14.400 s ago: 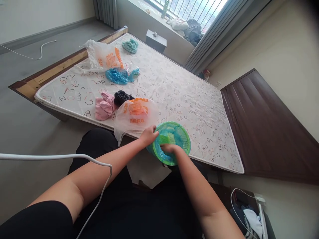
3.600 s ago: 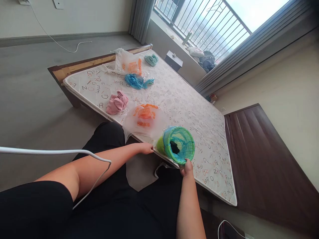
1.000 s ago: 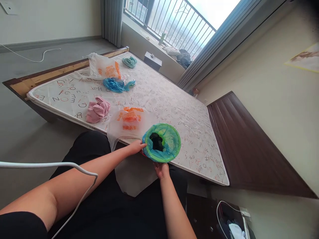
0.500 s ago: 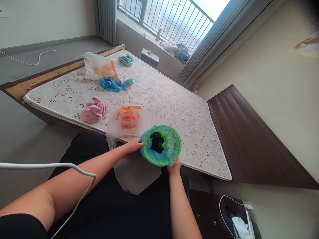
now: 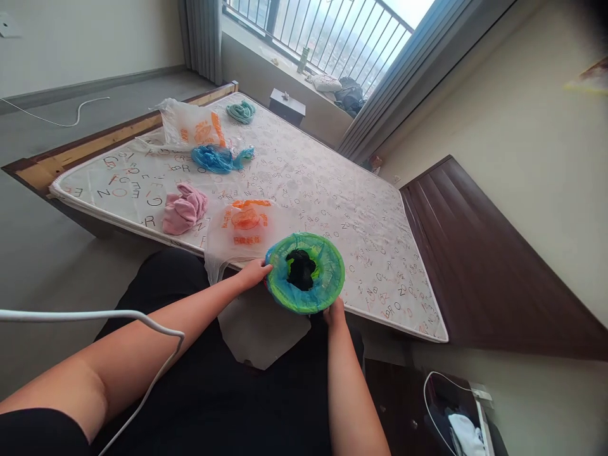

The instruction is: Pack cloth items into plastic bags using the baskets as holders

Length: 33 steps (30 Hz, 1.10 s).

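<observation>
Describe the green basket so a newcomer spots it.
Start at the near edge of the letter-printed mattress. Between the left hand and right hand is a green basket with a blue liner. Unlike the limp plastic bag beside it, it has a round rim and something black inside.

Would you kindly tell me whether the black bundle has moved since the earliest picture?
Yes, it seems so: the black bundle lay beside the pink cloth; now it sits inside the basket, nearer the headboard.
</observation>
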Available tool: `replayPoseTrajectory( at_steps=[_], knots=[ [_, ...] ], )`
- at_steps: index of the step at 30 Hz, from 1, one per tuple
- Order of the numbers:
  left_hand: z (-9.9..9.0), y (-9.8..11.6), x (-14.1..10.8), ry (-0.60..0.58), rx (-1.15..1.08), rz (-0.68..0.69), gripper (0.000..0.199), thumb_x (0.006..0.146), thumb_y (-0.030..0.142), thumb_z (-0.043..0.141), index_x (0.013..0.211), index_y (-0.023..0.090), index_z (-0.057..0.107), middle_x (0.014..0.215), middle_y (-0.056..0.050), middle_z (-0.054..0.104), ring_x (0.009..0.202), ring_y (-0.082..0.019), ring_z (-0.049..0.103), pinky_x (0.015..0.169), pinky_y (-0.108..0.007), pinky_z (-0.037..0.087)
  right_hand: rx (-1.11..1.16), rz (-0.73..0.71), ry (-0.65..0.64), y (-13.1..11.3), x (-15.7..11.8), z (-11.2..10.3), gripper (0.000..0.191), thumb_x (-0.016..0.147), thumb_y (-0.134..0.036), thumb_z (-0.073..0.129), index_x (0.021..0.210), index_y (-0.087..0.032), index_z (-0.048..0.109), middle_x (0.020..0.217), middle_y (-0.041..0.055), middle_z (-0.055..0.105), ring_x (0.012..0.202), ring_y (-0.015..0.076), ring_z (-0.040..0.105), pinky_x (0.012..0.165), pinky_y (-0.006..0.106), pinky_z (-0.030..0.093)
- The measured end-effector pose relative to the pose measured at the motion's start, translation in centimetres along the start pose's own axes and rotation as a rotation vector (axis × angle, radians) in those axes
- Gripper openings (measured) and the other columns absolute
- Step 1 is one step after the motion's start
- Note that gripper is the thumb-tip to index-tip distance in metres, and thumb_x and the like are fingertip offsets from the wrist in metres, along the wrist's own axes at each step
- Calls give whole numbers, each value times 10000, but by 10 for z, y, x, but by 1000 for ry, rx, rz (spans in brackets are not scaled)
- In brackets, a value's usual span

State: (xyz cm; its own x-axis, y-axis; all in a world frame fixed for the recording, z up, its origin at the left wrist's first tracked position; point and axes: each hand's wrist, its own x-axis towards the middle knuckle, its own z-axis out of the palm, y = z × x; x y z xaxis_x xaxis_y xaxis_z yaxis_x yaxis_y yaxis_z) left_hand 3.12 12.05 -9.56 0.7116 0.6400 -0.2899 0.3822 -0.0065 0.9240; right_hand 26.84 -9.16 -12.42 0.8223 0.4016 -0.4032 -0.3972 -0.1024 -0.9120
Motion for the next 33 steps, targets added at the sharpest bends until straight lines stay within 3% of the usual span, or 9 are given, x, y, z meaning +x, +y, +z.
replayPoseTrajectory(
  at_steps=[5,16,23,28,33],
  knots=[
    [1,-2,0,-34,-67,-37,327,838,454,523,826,155,654,732,-66,715,663,-236,684,634,-313,498,-12,53,8,0,0,-2,478,665,-362,741,1083,-143,665,867,57,737,853,235,670,775,356,544],
    [-1,0,-1,-30,-77,-36,599,833,643,513,1001,100,703,865,-116,743,728,-246,672,692,-347,512,-48,-35,67,0,0,1,471,604,-340,763,1011,-126,663,811,43,723,780,200,638,716,320,534],
    [-1,0,-1,-46,-107,-64,587,817,650,548,1007,112,688,922,-124,744,760,-249,671,684,-340,513,-59,-104,62,-2,-5,-2,469,553,-274,789,979,-125,661,739,8,692,747,185,609,710,315,513],
    [-1,1,-1,-45,-84,-75,568,824,647,556,979,116,689,908,-123,743,751,-251,673,683,-339,513,-47,-124,64,-5,-6,0,453,591,-305,771,996,-135,657,794,8,689,773,187,613,744,326,514],
    [2,-5,1,-53,-114,-72,608,807,690,568,999,125,684,905,-111,740,739,-238,668,680,-331,513,-44,-179,56,-16,-16,9,448,740,-386,688,1110,-136,658,920,43,707,882,209,616,819,351,513]
  ],
)
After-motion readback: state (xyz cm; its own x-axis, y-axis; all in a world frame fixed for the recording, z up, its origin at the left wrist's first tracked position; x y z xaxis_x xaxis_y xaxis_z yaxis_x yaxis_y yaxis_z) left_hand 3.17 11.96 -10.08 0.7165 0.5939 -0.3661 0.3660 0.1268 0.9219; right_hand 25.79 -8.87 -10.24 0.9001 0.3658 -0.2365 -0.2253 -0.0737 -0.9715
